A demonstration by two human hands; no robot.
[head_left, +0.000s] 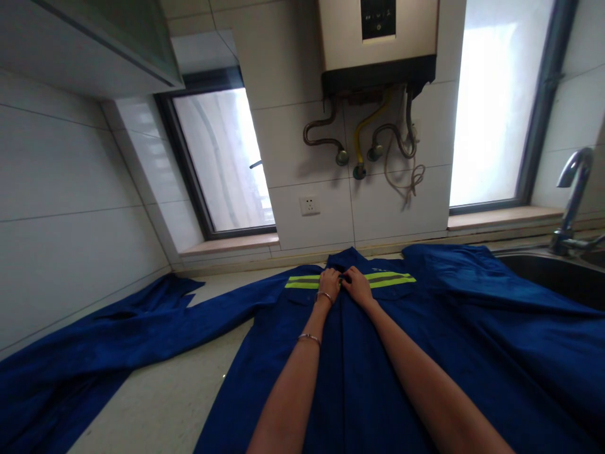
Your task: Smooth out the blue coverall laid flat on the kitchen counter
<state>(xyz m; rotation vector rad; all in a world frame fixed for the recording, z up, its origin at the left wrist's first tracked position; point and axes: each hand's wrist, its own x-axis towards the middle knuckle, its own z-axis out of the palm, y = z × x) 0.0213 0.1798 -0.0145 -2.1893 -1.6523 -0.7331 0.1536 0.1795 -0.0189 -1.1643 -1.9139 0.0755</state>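
Observation:
A blue work jacket lies spread front side up on the countertop, its collar toward the wall. A yellow-green reflective stripe runs across its chest. Both hands meet at the front opening, level with the stripe. My left hand, with bracelets on the wrist and forearm, has its fingers closed on the left edge of the opening. My right hand pinches the other edge right beside it. Whatever small fastener lies between the fingertips is hidden. One jacket sleeve stretches out to the left.
More blue cloth lies at the right, reaching the sink with its faucet. Further blue fabric covers the left of the pale countertop. A water heater hangs above, with hoses and a wall socket below.

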